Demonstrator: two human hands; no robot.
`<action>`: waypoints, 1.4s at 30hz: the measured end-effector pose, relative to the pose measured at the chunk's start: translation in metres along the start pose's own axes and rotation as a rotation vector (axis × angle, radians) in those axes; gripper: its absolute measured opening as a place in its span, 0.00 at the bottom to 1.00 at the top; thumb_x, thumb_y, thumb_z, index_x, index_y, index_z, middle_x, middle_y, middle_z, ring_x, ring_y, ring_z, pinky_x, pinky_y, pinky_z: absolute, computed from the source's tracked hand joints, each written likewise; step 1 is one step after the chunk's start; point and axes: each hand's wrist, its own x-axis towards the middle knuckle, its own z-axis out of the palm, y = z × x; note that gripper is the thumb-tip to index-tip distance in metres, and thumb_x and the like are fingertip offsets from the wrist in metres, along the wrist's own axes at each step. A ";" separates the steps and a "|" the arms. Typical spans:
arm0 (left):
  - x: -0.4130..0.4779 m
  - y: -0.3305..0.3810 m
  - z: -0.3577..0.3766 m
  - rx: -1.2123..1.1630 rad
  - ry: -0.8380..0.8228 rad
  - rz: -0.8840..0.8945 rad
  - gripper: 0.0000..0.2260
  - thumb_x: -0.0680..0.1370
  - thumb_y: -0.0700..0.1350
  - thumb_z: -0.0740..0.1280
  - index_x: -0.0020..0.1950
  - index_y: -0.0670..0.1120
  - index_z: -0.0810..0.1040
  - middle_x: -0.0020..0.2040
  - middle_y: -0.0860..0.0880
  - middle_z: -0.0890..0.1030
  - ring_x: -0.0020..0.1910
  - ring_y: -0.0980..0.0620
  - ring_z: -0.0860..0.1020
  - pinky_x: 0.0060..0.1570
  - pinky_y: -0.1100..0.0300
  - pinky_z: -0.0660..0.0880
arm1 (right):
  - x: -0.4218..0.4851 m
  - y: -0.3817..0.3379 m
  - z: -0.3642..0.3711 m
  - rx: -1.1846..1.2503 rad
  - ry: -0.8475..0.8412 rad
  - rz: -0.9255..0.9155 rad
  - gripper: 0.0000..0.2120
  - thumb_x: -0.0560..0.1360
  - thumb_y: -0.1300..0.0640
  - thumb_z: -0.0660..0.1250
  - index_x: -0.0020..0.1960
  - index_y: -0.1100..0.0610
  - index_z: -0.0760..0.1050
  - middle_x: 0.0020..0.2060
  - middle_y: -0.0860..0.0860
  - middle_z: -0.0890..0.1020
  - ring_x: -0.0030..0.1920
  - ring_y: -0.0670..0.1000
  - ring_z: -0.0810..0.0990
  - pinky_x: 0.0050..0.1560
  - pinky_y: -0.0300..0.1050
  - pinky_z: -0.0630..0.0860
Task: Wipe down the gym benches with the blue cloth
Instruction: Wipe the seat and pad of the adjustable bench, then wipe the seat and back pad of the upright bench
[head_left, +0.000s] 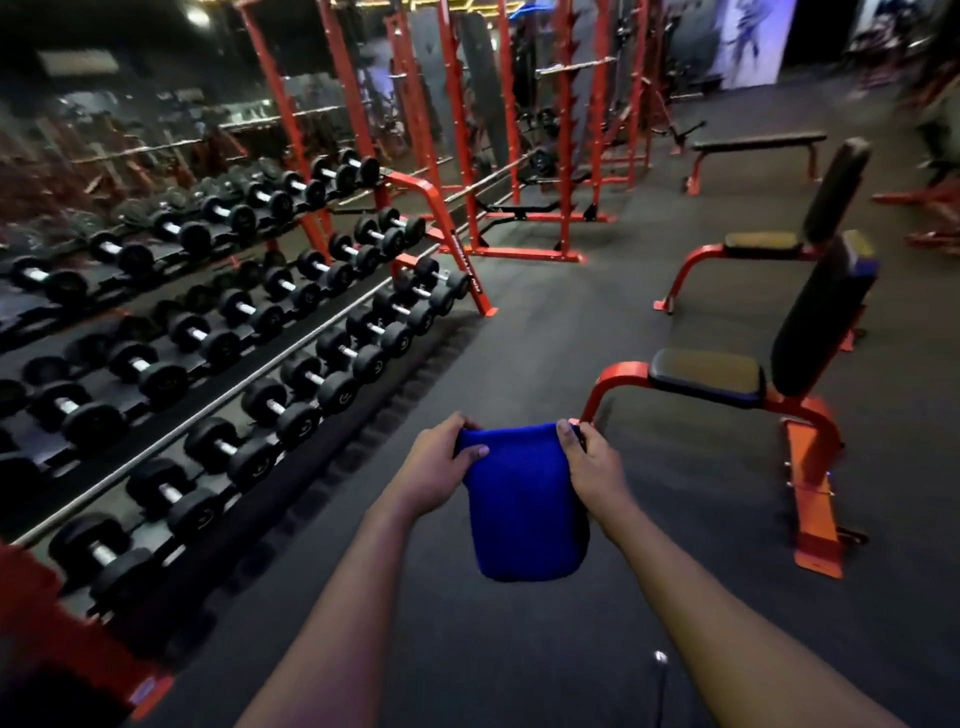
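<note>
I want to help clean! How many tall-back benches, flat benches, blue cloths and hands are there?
Tall-back benches: 2
Flat benches: 1 (gear farther back is too blurred to count)
Blue cloths: 1
Hands: 2, left hand and right hand, both gripping the cloth
Total: 6

Two hands, left hand (441, 470), right hand (595, 470), at blue cloth (524, 509) corners — bench (706, 376) beyond.

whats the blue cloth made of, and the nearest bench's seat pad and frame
Blue cloth: soft matte fabric, perhaps microfibre or terry; it hangs limp with rounded folds and no shine.
Seat pad: looks like black vinyl or leatherette over padding; smooth, with a dull sheen and rounded edges.
Frame: metal tubing, painted glossy red-orange; it has rigid bends and bright highlights.
</note>
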 end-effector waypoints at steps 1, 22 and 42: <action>0.021 0.000 0.002 0.001 -0.018 0.009 0.08 0.79 0.44 0.67 0.57 0.46 0.77 0.49 0.51 0.80 0.46 0.56 0.77 0.39 0.75 0.68 | 0.019 -0.001 -0.001 -0.007 0.024 0.006 0.30 0.79 0.35 0.54 0.58 0.61 0.74 0.53 0.62 0.80 0.52 0.58 0.79 0.56 0.56 0.74; 0.484 0.029 0.160 -0.115 -0.477 0.235 0.03 0.81 0.44 0.64 0.49 0.49 0.70 0.43 0.46 0.79 0.40 0.48 0.75 0.37 0.58 0.68 | 0.369 0.070 -0.114 -0.020 0.505 0.311 0.22 0.77 0.36 0.61 0.54 0.54 0.76 0.46 0.49 0.82 0.48 0.49 0.79 0.47 0.46 0.74; 0.798 0.046 0.412 0.028 -0.680 0.179 0.09 0.78 0.37 0.65 0.50 0.52 0.72 0.40 0.53 0.77 0.40 0.47 0.77 0.42 0.56 0.73 | 0.662 0.237 -0.232 0.415 0.270 0.587 0.14 0.69 0.62 0.78 0.53 0.53 0.82 0.47 0.51 0.87 0.49 0.49 0.85 0.50 0.44 0.81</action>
